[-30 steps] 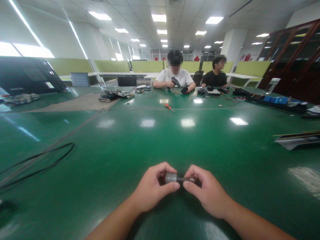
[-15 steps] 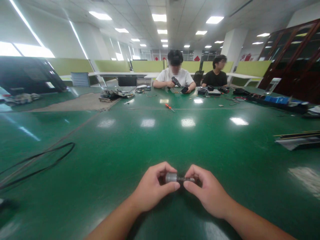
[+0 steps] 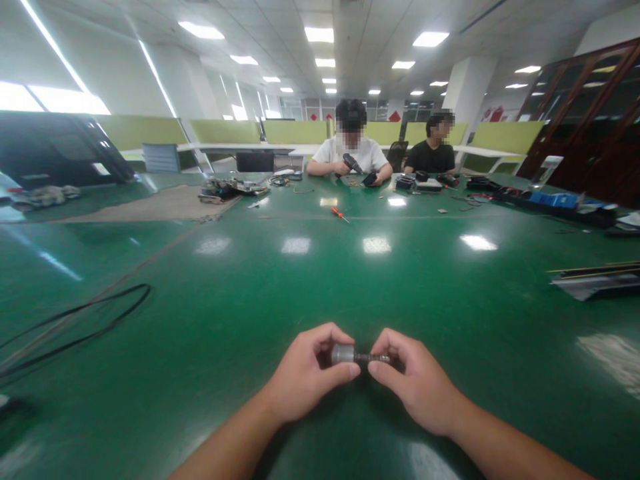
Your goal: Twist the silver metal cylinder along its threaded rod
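Note:
Low in the middle of the head view, a grey metal cylinder (image 3: 343,354) with a thin ridged shaft (image 3: 365,358) lies level between my two hands. My left hand (image 3: 310,370) is closed around the cylinder, with the thumb along its near side and the index finger over its top. My right hand (image 3: 415,380) pinches the far right part of the shaft between thumb and index finger. A short stretch of shaft shows between the hands. The other fingers of both hands are mostly hidden.
A green table (image 3: 280,287) spreads around my hands. An orange screwdriver (image 3: 337,213) lies farther off; a black cable (image 3: 115,313) loops at left and a metal channel (image 3: 590,283) lies at right. Across the table, a person in white (image 3: 327,157) holds a power drill (image 3: 352,163), beside another person (image 3: 427,157).

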Demonstrator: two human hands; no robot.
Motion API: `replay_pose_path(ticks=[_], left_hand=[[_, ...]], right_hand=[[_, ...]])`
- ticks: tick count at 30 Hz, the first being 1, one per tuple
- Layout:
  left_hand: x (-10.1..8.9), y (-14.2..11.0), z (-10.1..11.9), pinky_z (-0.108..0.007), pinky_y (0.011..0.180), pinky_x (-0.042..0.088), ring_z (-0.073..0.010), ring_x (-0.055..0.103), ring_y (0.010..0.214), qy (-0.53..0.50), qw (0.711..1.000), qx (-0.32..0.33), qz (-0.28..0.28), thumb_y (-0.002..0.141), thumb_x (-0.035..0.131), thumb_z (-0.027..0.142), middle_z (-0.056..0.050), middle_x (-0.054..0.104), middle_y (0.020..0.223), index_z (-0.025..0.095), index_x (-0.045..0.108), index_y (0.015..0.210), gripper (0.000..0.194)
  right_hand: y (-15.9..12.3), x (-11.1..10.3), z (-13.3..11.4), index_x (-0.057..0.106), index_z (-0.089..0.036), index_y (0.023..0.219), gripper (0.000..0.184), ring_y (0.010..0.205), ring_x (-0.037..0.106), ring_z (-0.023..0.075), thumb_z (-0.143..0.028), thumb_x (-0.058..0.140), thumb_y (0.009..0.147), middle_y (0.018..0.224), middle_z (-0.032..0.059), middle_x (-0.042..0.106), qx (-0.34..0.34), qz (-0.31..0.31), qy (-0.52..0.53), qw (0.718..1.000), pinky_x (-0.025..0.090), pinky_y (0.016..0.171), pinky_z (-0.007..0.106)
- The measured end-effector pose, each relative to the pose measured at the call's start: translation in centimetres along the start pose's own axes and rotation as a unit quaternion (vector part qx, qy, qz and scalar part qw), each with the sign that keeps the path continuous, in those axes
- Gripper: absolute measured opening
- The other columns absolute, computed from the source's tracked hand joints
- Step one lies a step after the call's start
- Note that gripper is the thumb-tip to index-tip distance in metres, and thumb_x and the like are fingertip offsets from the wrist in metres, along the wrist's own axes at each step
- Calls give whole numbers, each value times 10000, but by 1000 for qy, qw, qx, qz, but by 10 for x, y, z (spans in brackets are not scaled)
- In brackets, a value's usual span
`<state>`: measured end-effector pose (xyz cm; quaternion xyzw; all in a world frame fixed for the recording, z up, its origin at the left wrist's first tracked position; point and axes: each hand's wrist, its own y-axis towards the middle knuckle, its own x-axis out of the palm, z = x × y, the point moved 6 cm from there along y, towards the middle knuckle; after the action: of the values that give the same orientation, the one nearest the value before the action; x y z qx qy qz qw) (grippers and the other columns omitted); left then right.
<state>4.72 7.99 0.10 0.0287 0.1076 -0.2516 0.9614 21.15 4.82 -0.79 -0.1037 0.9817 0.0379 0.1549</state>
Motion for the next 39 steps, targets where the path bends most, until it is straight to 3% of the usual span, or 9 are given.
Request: replay_pose_path(ticks=[24,39], left_hand=[[-2,0,0,-254,645,388,-148,514,680,8,1000,-6,7,736,793,340,15,587,740,147,641,912,302],[-3,0,1,-256,644,380,-139,509,667,-13,1000,-12,21,727,793,320,20,585,737,143,639,918,303]], right_hand=[[2,1,3,542,-191,762,133,608,463,125,-248,592,872,636,-51,505,-2,1,-4,1000,335,588,244],[2,1,3,562,-187,769,167,650,517,140,-284,565,905,684,-21,578,-1,-3,1,1000,380,636,256]])
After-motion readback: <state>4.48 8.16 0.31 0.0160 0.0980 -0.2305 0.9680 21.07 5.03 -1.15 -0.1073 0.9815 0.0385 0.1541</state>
